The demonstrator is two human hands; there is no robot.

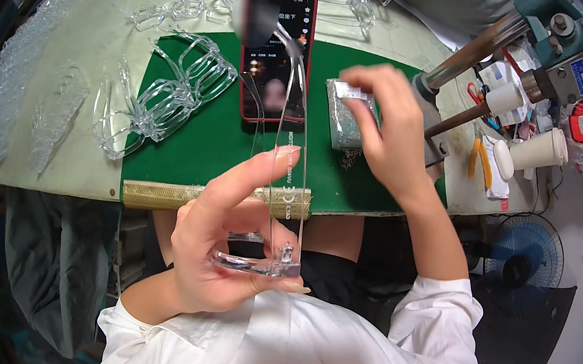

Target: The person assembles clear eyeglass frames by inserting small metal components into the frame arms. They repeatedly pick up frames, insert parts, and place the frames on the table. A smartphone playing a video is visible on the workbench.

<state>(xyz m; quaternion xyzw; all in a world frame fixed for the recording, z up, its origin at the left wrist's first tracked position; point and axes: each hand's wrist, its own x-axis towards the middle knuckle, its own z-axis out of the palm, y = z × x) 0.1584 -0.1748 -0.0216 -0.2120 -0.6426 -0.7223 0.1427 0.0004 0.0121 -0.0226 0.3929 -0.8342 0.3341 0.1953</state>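
My left hand (227,225) is closed around a clear plastic spectacle frame (284,266) near its hinge, raised in front of my chest. One long see-through temple arm points up and away over the green mat (336,180). My right hand (384,120), smeared by motion, hovers with bent fingers over a small clear box (344,131) of tiny pieces. Whether its fingertips pinch anything is hidden. Between the hands and farther back lies a phone (275,99) in a red case, its screen lit. Several clear spectacle frames (170,96) sit in a tangle left of it.
More clear frames (175,1) lie along the back. Bubble wrap (20,87) lines the left edge. At right stand a bench press (458,93), a white cup (540,150) and yellow-handled pliers (484,163). A gold ribbed strip (164,195) edges the mat. Below right is a fan (523,257).
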